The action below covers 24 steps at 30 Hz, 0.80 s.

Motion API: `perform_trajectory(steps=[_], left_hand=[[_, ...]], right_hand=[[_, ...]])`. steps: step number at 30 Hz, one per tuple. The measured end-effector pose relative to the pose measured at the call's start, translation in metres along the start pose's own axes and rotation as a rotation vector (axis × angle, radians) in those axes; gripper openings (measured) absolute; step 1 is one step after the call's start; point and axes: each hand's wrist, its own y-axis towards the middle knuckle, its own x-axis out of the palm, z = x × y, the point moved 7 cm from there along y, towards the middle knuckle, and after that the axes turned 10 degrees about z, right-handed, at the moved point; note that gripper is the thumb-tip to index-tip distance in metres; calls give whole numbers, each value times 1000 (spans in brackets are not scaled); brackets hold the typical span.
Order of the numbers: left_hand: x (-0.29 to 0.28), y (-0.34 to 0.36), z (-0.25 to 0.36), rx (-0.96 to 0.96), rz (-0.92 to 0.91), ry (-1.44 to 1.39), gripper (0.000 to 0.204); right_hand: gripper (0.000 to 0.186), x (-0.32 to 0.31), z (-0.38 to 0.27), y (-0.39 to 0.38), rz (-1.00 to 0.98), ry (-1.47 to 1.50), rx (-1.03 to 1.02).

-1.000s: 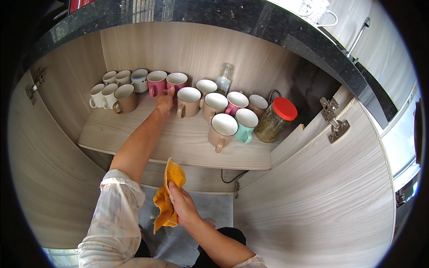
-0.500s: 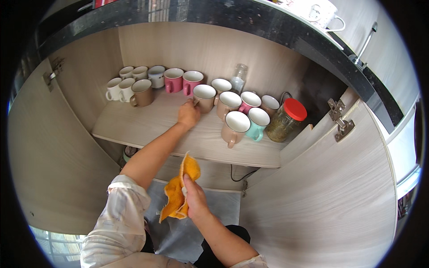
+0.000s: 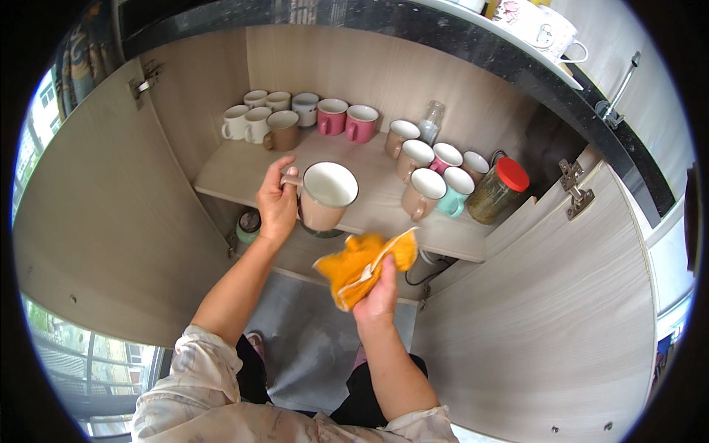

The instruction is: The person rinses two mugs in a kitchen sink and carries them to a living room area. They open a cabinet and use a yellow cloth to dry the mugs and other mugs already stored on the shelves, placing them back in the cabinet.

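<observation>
My left hand (image 3: 278, 203) grips a pinkish-beige mug (image 3: 325, 199) by its handle and holds it up in front of the shelf (image 3: 369, 199). The mug stands upright, its white inside showing and its rim dark. Just below and to the right of it, my right hand (image 3: 377, 295) is closed on a yellow-orange cloth (image 3: 362, 269) with a pale edge, bunched and slightly blurred. On the shelf behind, white mugs (image 3: 235, 122), a brown mug (image 3: 282, 131) and two pink mugs (image 3: 361, 124) stand at the left. More beige mugs (image 3: 423, 194) and a mint-green mug (image 3: 456, 192) are at the right.
A glass jar with a red lid (image 3: 502, 190) stands at the shelf's right end, and a clear glass bottle (image 3: 431, 122) behind the mugs. Open cabinet doors flank me, left (image 3: 88, 214) and right (image 3: 539, 317). A dark countertop (image 3: 413, 37) overhangs the shelf.
My left hand has lifted the beige mug off the shelf and brought it toward me. My right hand has raised the cloth and moved it to the right, nearer the mug.
</observation>
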Motion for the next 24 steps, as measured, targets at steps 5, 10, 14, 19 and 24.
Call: perform_trajectory(steps=[5,10,14,19,24], left_hand=[[-45,-38,10,-439,-51,-356,18],[-60,-64,16,-659,-77,-540,31],[-62,-95,-1,-878,-50,-536,32],[-61,-124,-16,-1072,22,-390,34],[-61,-131,-48,-1254,142,-628,31]], right_hand=[[52,35,-15,-37,-216,40,-164],[57,49,-14,-54,-388,-13,-99],[56,47,8,-67,-388,-381,-377],[44,55,15,-76,-236,-885,-980],[40,19,52,-29,-62,-262,-179]])
